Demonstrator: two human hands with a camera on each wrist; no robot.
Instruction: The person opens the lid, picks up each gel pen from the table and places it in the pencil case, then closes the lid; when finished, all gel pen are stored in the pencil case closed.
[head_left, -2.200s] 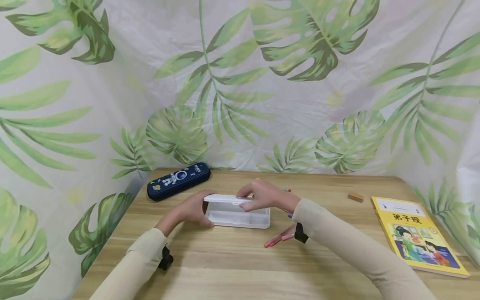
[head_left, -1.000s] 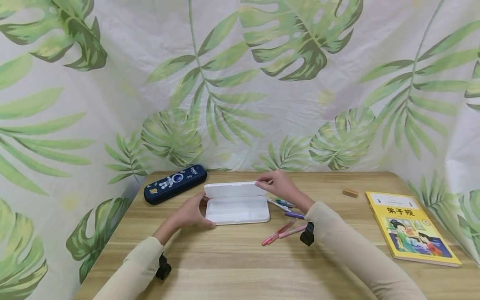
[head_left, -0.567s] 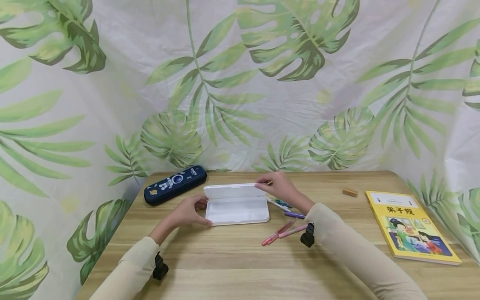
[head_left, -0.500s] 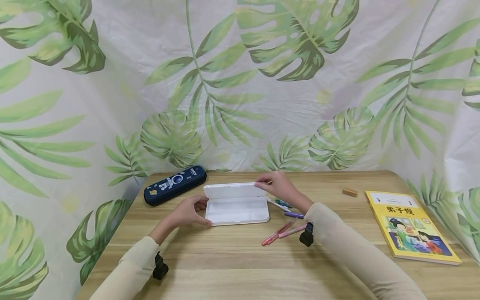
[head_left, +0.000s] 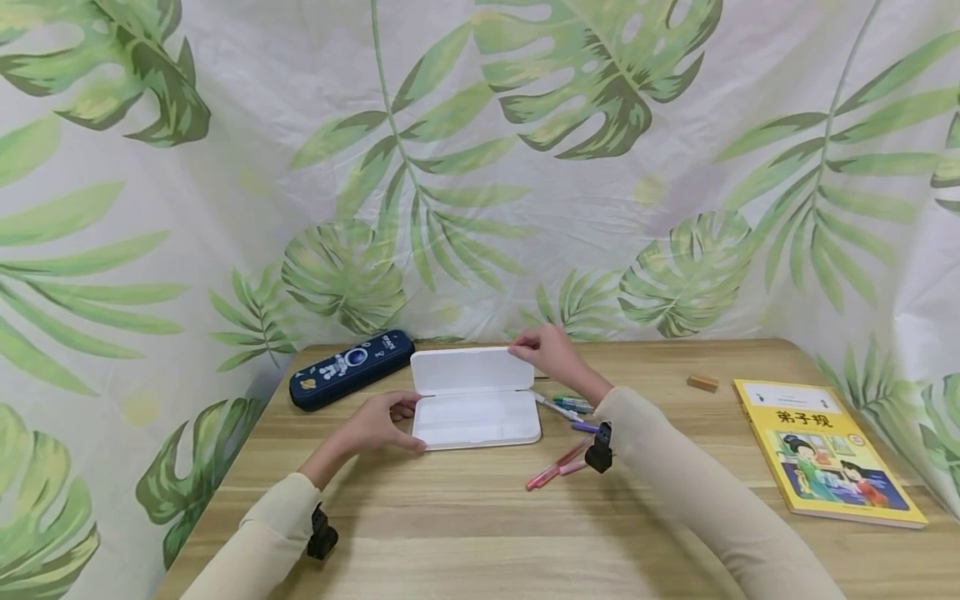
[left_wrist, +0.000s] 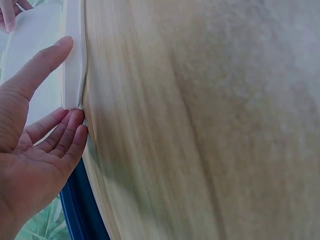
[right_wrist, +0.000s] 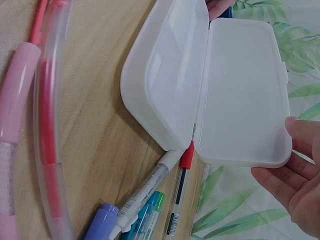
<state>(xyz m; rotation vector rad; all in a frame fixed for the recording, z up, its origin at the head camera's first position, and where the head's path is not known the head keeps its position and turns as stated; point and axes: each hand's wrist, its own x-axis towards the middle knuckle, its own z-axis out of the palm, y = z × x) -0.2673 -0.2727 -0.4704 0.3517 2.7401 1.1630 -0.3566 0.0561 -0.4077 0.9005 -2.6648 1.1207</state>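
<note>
A white plastic pencil case (head_left: 474, 423) lies on the table, its hinged lid (head_left: 471, 372) raised and leaning back. Inside the base shows a shallow divided tray with nothing in it. My left hand (head_left: 381, 423) grips the case's left end, thumb at the front corner and fingers at the back. In the left wrist view, the left fingertips (left_wrist: 75, 117) touch the case's end wall. My right hand (head_left: 557, 357) pinches the lid's upper right corner. From the right wrist view, the right thumb (right_wrist: 299, 129) lies on the lid's inner edge with the fingers behind it.
Beside the case's right end lie a white pen (right_wrist: 145, 190), a purple marker (right_wrist: 101, 222) and green pens (head_left: 573, 404). Red and pink pens (head_left: 553, 473) lie nearer. A dark blue astronaut pencil case (head_left: 352, 369), an orange-brown block (head_left: 702, 383) and a yellow book (head_left: 828, 454) surround them.
The right hand has lifted the lid from low over the base to a steep backward lean, moving up and away. The left hand has stayed at the case's left end.
</note>
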